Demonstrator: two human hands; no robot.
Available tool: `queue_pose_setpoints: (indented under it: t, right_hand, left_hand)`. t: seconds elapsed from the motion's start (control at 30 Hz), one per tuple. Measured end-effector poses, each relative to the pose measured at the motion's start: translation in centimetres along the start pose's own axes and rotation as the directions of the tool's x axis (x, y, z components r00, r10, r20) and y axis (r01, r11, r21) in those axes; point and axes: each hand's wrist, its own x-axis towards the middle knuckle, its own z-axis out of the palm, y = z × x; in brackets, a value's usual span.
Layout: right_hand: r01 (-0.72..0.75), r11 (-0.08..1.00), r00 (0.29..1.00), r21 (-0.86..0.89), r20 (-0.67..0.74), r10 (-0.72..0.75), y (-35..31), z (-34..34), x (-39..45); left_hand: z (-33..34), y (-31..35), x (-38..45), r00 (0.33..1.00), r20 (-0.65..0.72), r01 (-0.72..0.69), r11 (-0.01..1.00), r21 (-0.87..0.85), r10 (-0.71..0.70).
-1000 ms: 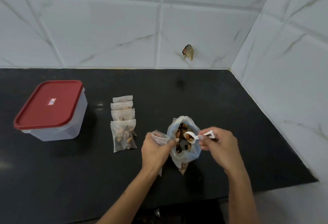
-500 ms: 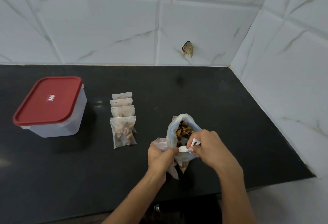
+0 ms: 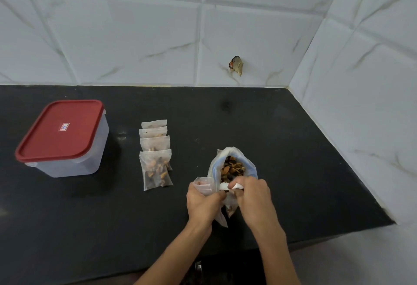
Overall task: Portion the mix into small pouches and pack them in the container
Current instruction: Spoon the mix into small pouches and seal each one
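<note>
Black table (image 3: 293, 149), set against white marble-pattern wall tiles (image 3: 135, 36).

Left hand (image 3: 203, 203): fingers curled around the neck of a small clear pouch (image 3: 204, 185), mouth held up and just beside the larger bag. Pouch contents hidden by the hand.

Right hand (image 3: 252, 196): fingers pinching a small white scoop (image 3: 225, 187), bowl turned toward the pouch mouth. Scoop contents too small to tell.

Large clear bag of mix (image 3: 232, 167): standing open on the table directly behind both hands, brown and dark pieces visible inside, lower part hidden by the hands.

4 filled pouches (image 3: 155, 156): lying in an overlapping row on the table to the left of the bag, nearest pouch fully visible, the other 3 partly covered.

Container (image 3: 74, 153): translucent, square, closed with a red lid (image 3: 61, 131), standing well apart at far left.

Small brown object (image 3: 235, 65): fixed to the back wall, identity unclear.
</note>
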Motion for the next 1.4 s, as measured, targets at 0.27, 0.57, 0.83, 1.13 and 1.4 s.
queue_pose_setpoints:
  t: [0.27,0.57,0.83,1.13,1.4]
  right_hand:
    - [-0.012,0.998,0.996,-0.068,-0.088,0.006,0.3,-1.5,-0.1]
    - [-0.025,0.981,0.996,-0.19,-0.087,0.008,-0.6,-0.1,0.3]
    - [0.065,0.992,0.958,0.105,-0.285,-0.033,0.8,-0.8,0.8]
    - [0.03,0.999,0.977,-0.013,-0.211,-0.032,-0.5,-0.2,5.1]
    - [-0.023,0.999,1.0,0.024,0.012,0.023,1.3,0.1,5.7]
  left_hand:
    - [-0.1,0.7,0.3,1.0,0.021,-0.016,1.0,0.007,0.016]
    - [-0.2,0.1,0.0,0.995,0.084,0.042,0.999,0.034,-0.045]
    - [-1.3,1.4,0.0,0.987,0.156,0.04,0.999,0.028,-0.044]
    - [0.2,7.7,3.7,0.992,0.122,0.012,0.988,0.157,-0.032]
    - [1.1,7.1,5.4,0.991,0.11,0.081,0.997,0.012,-0.081]
